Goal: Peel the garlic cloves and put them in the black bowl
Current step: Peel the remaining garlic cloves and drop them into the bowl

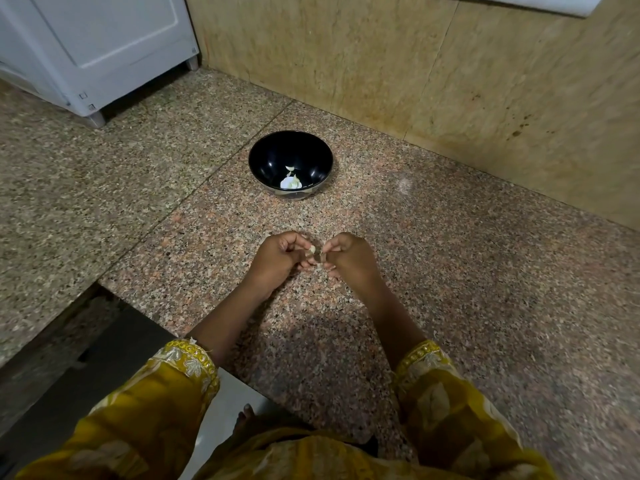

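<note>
Garlic clove [312, 250] sat pinched between the two hands, held just above the granite counter [450, 271] and on the person's side of the black bowl [268, 157]. Far to the left, at the back, stood a white appliance [104, 46] on short feet. The left hand [280, 259] was curled tight, thumb and fingertips gripping the clove's left side. Behind the hands, the bowl held a few pale garlic pieces [291, 182] on its floor; whether they were fully peeled could not be told. The right hand [349, 258] was curled as well, its thumb and forefinger nipping the clove's right end, apparently at the skin.

The clove looked tiny and light, firm inside with a thin, papery, brittle skin. Once bare it would likely turn slick, so a fingertip hold across its broad sides seemed safest, with the peeling started at a pointed end.
</note>
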